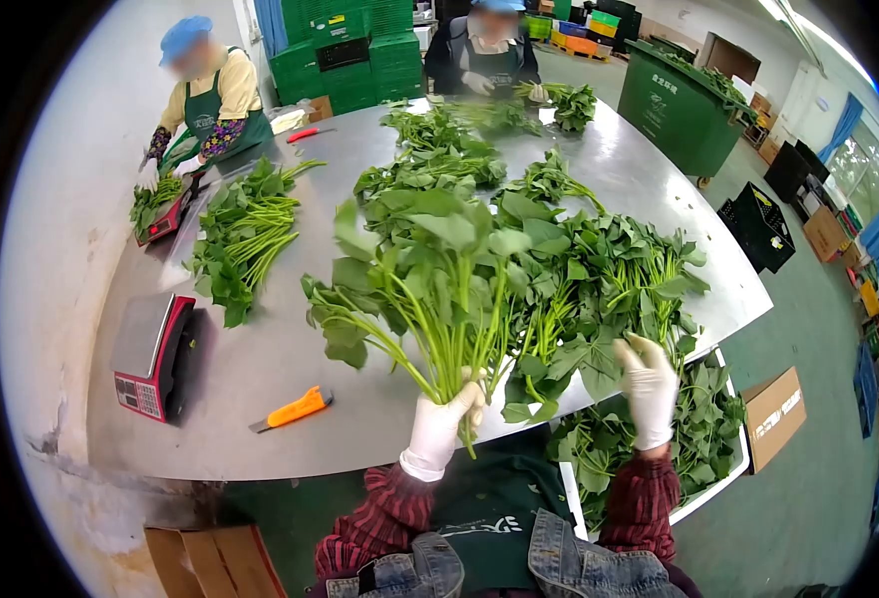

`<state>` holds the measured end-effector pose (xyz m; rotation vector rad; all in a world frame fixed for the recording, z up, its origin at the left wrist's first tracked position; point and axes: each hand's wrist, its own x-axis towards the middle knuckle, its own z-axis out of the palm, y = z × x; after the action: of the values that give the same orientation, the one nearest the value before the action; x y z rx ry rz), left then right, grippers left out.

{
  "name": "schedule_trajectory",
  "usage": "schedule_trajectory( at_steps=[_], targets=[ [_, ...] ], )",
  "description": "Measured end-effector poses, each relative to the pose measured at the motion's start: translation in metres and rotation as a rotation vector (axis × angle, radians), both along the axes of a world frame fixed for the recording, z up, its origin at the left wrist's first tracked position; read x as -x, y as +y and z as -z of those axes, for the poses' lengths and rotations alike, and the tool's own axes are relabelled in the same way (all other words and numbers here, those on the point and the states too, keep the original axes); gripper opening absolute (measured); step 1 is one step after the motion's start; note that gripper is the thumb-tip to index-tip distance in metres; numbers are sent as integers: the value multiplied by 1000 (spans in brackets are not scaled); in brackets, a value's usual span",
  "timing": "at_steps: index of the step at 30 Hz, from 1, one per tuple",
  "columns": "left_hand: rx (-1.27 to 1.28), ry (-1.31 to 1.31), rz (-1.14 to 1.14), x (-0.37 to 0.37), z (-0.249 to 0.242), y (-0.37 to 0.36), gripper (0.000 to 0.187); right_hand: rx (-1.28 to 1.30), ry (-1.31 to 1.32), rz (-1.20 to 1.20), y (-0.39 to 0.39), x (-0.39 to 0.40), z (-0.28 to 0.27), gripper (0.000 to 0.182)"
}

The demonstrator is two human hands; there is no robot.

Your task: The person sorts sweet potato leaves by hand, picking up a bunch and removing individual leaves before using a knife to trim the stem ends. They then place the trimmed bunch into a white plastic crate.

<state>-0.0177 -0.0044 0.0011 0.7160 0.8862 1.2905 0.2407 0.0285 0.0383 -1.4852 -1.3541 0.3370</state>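
My left hand (444,424), in a white glove, is closed round the lower stems of a bunch of leafy greens (439,289). The bunch stands nearly upright above the table's near edge, its broad leaves fanning away from me. My right hand (649,389), gloved too, is raised beside the pile of greens (599,269) on the table. Its fingers are bent and slightly apart, with nothing visible in them. Below it, a white bin (728,468) full of more leafy greens stands against the table.
On the metal table (230,389) lie an orange utility knife (298,409), a red-edged scale (150,349), a bundle of greens (250,229) and a red knife (305,135). Two co-workers (215,100) stand across the table. A green waste container (679,110) is at right.
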Motion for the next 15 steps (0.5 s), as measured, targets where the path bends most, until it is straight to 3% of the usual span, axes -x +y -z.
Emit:
schedule_trajectory(
  at_steps=[1,3,7,9,11,12,13,14,15],
  targets=[
    [-1,1,7,-3,1,-1,26,-59,89,-118,1,22,-4,43],
    [25,80,8,-7,3,-5,27,86,28,-282,-9,61,-35,48],
    [52,241,0,-13,2,-10,13,-234,-278,-306,9,113,-40,62],
    [26,250,-14,-13,2,-12,6,-350,-420,-297,26,126,-31,30],
    [-18,245,2,-9,0,-11,16,-360,-328,-368,25,122,-20,15],
    [-17,245,-7,-6,1,-10,16,-331,-180,-394,20,121,-21,12],
    [-3,171,-12,-3,3,-9,27,-295,-32,-418,11,120,-25,9],
    [12,97,-16,-1,5,-8,39,-188,5,-401,1,116,-32,7],
    [18,97,-19,2,4,-8,39,-131,17,-407,-6,110,-33,7]
  ],
)
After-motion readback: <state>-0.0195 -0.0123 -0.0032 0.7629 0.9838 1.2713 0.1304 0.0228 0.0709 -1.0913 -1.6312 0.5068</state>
